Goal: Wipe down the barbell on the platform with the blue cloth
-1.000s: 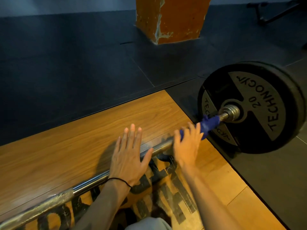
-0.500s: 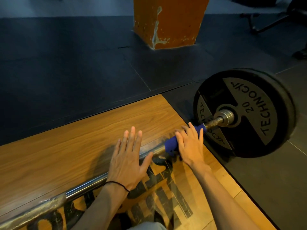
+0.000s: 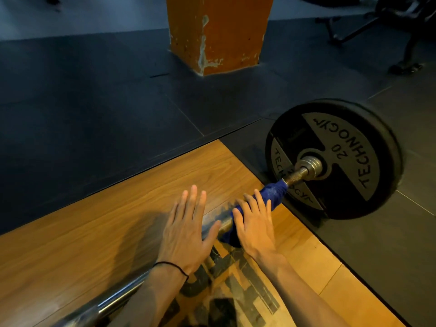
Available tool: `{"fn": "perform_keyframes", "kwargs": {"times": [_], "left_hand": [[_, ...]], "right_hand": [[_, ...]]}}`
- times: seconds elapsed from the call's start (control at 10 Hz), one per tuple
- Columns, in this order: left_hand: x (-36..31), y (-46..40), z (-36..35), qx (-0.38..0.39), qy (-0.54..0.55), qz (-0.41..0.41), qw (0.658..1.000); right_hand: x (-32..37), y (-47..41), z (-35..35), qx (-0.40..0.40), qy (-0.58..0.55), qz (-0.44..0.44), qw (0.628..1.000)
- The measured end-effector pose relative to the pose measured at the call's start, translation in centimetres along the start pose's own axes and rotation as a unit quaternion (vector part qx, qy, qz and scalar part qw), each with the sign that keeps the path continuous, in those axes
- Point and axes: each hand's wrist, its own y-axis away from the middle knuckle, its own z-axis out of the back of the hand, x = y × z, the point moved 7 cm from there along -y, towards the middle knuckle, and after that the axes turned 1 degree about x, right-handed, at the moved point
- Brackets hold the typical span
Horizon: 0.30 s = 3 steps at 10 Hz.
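Observation:
The steel barbell (image 3: 113, 300) lies across the wooden platform (image 3: 94, 227), running from lower left up to a black 20 kg plate (image 3: 354, 142) at the right. A blue cloth (image 3: 274, 192) is draped over the bar just inside the plate's collar. My right hand (image 3: 254, 223) lies flat on the cloth with fingers stretched out, pressing it onto the bar. My left hand (image 3: 186, 230) rests palm down on the bare bar right beside it, fingers spread, holding nothing. The bar under both hands is hidden.
Dark rubber flooring (image 3: 82, 102) surrounds the platform. An orange pillar (image 3: 219, 31) stands behind it. A black equipment frame (image 3: 401, 31) sits at the far right back. Black lettering is printed on the platform (image 3: 247, 291) below my hands.
My right hand has slid the blue cloth along the bar away from the plate's collar, toward my left hand. My left hand has stayed in place on the bar.

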Motion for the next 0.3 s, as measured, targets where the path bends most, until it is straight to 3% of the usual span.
{"fn": "perform_keyframes", "kwargs": {"times": [0.2,0.3], "left_hand": [[1.2,0.1,6.0,0.022,0.010,0.047,0.999],[0.9,0.6,10.4,0.011,-0.007,0.043,0.999]], "right_hand": [[1.0,-1.1,2.0,0.101,0.006,-0.029,0.994],[3.0,-0.6,5.9,0.094,-0.010,0.003,0.996]]}}
